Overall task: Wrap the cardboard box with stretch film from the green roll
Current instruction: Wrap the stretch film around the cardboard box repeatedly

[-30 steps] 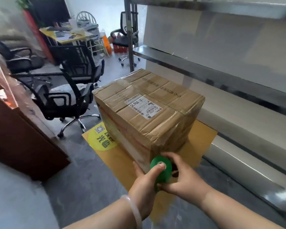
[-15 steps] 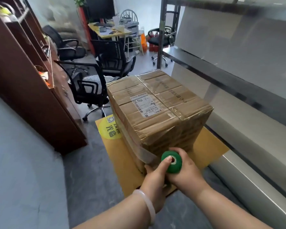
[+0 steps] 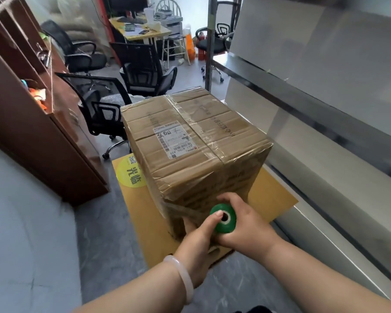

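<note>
Head view: our left hand (image 3: 196,240) and right hand (image 3: 248,224) both curl tightly round the roll (image 3: 230,227), left thumb on its end, at the near corner of the box (image 3: 190,141). Film (image 3: 181,211) stretches from the roll onto the box. The box sits on a yellow mat (image 3: 275,195), with chairs (image 3: 104,109) behind it and shelving (image 3: 303,98) to its right.

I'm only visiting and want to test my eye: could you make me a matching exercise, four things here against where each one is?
Things:
1 green roll
2 shipping label
3 pale bracelet
4 round yellow sticker

Places:
a on the left wrist
b on top of the cardboard box
c held between the left hand and right hand
d on the floor sheet, left of the box

Pairs: 1-c, 2-b, 3-a, 4-d
</note>
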`<state>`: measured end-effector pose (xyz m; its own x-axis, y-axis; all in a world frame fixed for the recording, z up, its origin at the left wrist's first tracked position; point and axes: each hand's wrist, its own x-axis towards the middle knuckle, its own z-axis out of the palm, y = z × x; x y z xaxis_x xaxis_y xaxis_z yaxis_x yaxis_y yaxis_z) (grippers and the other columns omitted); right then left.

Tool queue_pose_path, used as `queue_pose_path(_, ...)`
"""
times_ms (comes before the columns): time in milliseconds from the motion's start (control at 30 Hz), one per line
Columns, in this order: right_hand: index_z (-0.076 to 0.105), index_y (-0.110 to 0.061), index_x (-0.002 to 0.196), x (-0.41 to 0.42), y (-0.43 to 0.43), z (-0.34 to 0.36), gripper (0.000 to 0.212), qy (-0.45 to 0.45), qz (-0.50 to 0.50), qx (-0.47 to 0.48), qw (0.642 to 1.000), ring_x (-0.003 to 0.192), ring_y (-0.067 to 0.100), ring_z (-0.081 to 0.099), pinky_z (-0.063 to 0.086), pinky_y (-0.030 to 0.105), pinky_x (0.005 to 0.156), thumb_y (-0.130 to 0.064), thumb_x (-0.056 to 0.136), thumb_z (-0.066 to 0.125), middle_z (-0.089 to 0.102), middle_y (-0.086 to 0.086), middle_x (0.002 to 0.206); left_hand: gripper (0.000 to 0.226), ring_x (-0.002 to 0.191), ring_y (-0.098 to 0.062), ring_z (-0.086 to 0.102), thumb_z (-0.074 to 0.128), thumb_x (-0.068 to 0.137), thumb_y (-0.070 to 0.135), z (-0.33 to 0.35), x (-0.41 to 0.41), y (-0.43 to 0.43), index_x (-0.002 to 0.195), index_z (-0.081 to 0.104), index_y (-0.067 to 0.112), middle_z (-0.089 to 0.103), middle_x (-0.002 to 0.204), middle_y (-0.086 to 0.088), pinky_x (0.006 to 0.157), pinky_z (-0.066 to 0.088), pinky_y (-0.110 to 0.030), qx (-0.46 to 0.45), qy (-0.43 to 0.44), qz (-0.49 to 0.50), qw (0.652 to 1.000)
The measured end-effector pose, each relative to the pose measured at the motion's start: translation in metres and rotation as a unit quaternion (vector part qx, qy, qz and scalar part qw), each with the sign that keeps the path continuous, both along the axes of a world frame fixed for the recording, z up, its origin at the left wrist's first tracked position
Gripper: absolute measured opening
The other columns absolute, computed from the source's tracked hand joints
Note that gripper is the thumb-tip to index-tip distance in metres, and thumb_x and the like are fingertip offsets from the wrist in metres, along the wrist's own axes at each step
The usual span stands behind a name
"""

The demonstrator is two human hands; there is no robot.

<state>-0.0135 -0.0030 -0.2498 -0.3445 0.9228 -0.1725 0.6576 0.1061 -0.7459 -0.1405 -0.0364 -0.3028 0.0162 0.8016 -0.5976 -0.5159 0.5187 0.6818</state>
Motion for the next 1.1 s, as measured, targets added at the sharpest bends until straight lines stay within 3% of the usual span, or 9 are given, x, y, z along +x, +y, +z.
queue_pose_path(67,0.035,-0.048,0.126,0.012,0.009,0.001,0.073,-0.019,0.034,0.027,0.999,0.101,0.004,0.056,0.051,0.025,0.085,-0.048,0.064,0.073,0.055,-0.018,0.111,0.085,0.109,-0.023,0.069,0.079,0.078,0.036,0.001,0.015,0.004,0.145,0.027,0.045,0.070,0.124,-0.003,0.088,0.055,-0.040,0.000,0.001,0.022,1.000)
queue_pose_path(167,0.040,-0.041,0.130,0.036,0.031,-0.003,0.072,0.009,0.092,-0.002,0.996,0.111,0.004,0.052,0.046,0.021,0.094,-0.043,0.067,0.076,0.053,-0.015,0.118,0.109,0.111,-0.026,0.069,0.087,0.058,0.040,-0.004,0.033,0.015,0.149,0.027,0.041,0.071,0.122,-0.009,0.104,0.049,-0.047,0.004,0.006,0.065,0.998)
queue_pose_path(267,0.036,-0.036,0.131,0.062,0.053,-0.005,0.075,0.015,0.182,-0.060,0.981,0.120,0.004,0.048,0.043,0.022,0.101,-0.037,0.068,0.079,0.048,-0.013,0.131,0.112,0.114,-0.031,0.067,0.088,0.054,0.034,0.002,0.049,0.020,0.149,0.029,0.037,0.066,0.129,-0.013,0.092,0.057,-0.045,0.010,-0.013,0.129,0.991)
queue_pose_path(400,0.030,-0.043,0.122,0.080,0.079,0.002,0.073,-0.012,0.275,-0.035,0.961,0.110,0.010,0.053,0.049,0.024,0.093,-0.032,0.068,0.078,0.053,-0.008,0.120,0.097,0.120,-0.037,0.061,0.086,0.060,0.030,0.011,0.081,0.018,0.142,0.035,0.041,0.058,0.135,-0.016,0.101,0.050,-0.055,0.031,-0.043,0.207,0.977)
queue_pose_path(567,0.044,-0.037,0.122,0.078,0.095,0.011,0.072,-0.010,0.338,0.016,0.941,0.107,0.008,0.053,0.050,0.027,0.092,-0.037,0.062,0.083,0.053,-0.011,0.119,0.083,0.120,-0.035,0.061,0.080,0.074,0.027,0.024,0.109,0.018,0.142,0.037,0.048,0.059,0.136,-0.014,0.092,0.055,-0.047,0.062,-0.014,0.283,0.957)
queue_pose_path(700,0.032,-0.039,0.112,0.086,0.092,0.005,0.067,-0.003,0.336,-0.006,0.942,0.090,0.005,0.058,0.054,0.026,0.077,-0.037,0.065,0.079,0.055,-0.012,0.102,0.080,0.119,-0.038,0.061,0.079,0.073,0.027,0.023,0.136,0.018,0.139,0.041,0.052,0.059,0.135,-0.015,0.102,0.048,-0.058,0.049,-0.064,0.303,0.949)
queue_pose_path(867,0.031,-0.052,0.130,0.097,0.109,0.001,0.087,-0.030,0.398,-0.013,0.917,0.117,0.008,0.048,0.045,0.029,0.100,-0.046,0.060,0.081,0.045,-0.013,0.126,0.102,0.119,-0.039,0.060,0.080,0.072,0.017,0.012,0.145,0.027,0.150,0.023,0.052,0.052,0.140,-0.018,0.097,0.054,-0.053,0.046,-0.106,0.326,0.938)
queue_pose_path(933,0.039,-0.044,0.130,0.101,0.116,0.001,0.085,-0.041,0.426,-0.023,0.903,0.119,0.005,0.045,0.041,0.025,0.102,-0.052,0.057,0.082,0.044,-0.015,0.128,0.101,0.118,-0.038,0.061,0.076,0.079,0.017,0.012,0.147,0.028,0.152,0.015,0.050,0.051,0.140,-0.019,0.090,0.057,-0.048,0.037,-0.090,0.325,0.941)
queue_pose_path(1100,0.036,-0.039,0.128,0.110,0.129,0.003,0.085,-0.021,0.440,-0.128,0.888,0.120,0.008,0.047,0.042,0.026,0.101,-0.058,0.058,0.081,0.049,-0.011,0.128,0.094,0.119,-0.037,0.060,0.070,0.086,0.020,0.014,0.161,0.031,0.152,0.012,0.052,0.051,0.137,-0.016,0.099,0.052,-0.049,0.023,-0.070,0.331,0.941)
